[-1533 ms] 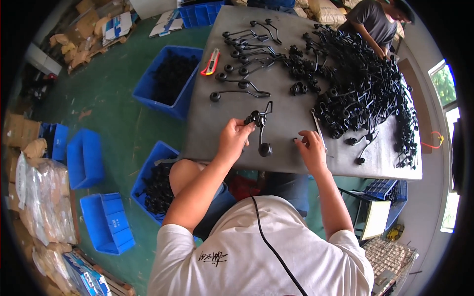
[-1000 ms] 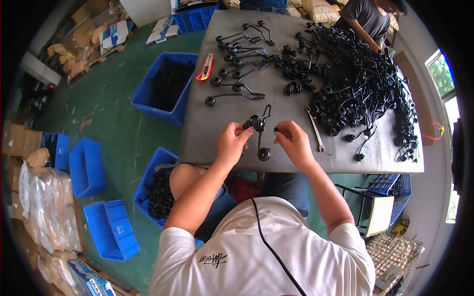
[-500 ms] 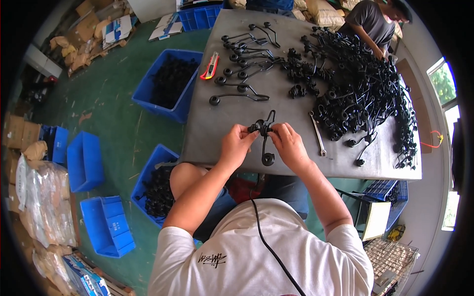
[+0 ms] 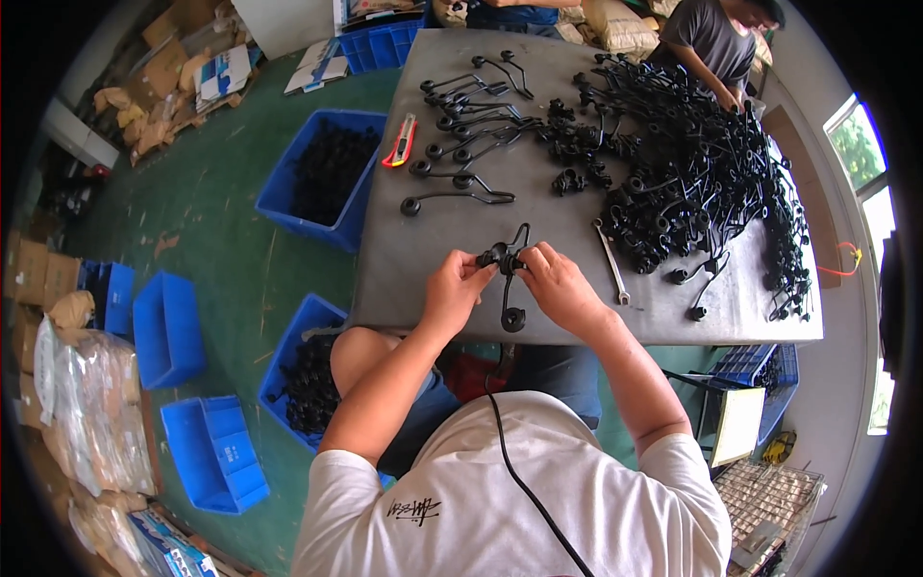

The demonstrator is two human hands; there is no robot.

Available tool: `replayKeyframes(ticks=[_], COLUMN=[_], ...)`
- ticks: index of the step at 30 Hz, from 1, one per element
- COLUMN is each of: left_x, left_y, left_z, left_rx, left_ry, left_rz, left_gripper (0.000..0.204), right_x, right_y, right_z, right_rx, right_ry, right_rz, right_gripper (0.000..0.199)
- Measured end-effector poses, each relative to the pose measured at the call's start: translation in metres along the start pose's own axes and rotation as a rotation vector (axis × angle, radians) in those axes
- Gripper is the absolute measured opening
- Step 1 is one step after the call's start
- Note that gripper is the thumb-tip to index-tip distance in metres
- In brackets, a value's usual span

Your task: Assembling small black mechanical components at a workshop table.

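Observation:
Over the near edge of the table (image 4: 404, 298), I hold a black bent rod (image 4: 507, 293) with a round ring at its lower end and a dark fitting around its middle. My left hand (image 4: 457, 296) pinches the left side of that fitting with closed fingers. From the right, my right hand (image 4: 561, 293) grips the same middle section, thumb and fingers together. Both hands partly cover the fitting, so its exact shape is hard to see. Beyond them, several similar black rods (image 4: 461, 197) lie in a loose row.
A large heap of black rods (image 4: 673, 192) covers the table's right side, with a wrench (image 4: 612, 262) beside it. A red utility knife (image 4: 400, 141) lies near the left edge. Blue bins (image 4: 279, 207) stand on the floor at left. Another person (image 4: 711, 48) works at the far right.
The view has shifted slightly, so the table sits a little lower and further left. Both hands keep their hold on the rod, with only small finger movement.

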State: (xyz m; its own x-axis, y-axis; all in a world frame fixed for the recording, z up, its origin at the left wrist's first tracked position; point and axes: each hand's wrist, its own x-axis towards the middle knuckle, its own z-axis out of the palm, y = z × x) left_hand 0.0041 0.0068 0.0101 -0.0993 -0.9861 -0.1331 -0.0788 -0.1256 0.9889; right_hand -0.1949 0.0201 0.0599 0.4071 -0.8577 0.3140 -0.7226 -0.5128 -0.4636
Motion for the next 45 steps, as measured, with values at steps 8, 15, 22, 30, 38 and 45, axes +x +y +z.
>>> replayKeyframes(ticks=[8,15,22,30,38,45], left_x=[-0.004,-0.002,-0.002,-0.003,-0.007,-0.009], left_y=[0.005,0.0,0.001,0.002,0.006,0.006], left_z=[0.002,0.004,0.002,0.0,0.003,0.007], left_rx=[0.07,-0.007,0.026,-0.03,0.013,0.002], left_ry=[-0.025,0.049,0.056,0.02,0.022,0.036], left_rz=[0.054,0.092,0.106,0.064,0.1,0.037], left_gripper=[0.026,0.03,0.03,0.029,0.029,0.026], right_x=[-0.004,-0.003,-0.009,-0.009,-0.011,-0.011], right_y=[0.001,-0.013,-0.009,-0.015,-0.011,-0.017], right_z=[0.003,0.01,0.024,0.017,0.024,0.023], right_rx=[0.15,0.732,0.5,0.42,0.179,0.202], right_ry=[-0.005,0.093,0.249,0.289,0.227,0.257], right_rz=[0.154,0.609,0.32,0.238,0.302,0.306], right_gripper=[0.015,0.015,0.012,0.015,0.016,0.018])
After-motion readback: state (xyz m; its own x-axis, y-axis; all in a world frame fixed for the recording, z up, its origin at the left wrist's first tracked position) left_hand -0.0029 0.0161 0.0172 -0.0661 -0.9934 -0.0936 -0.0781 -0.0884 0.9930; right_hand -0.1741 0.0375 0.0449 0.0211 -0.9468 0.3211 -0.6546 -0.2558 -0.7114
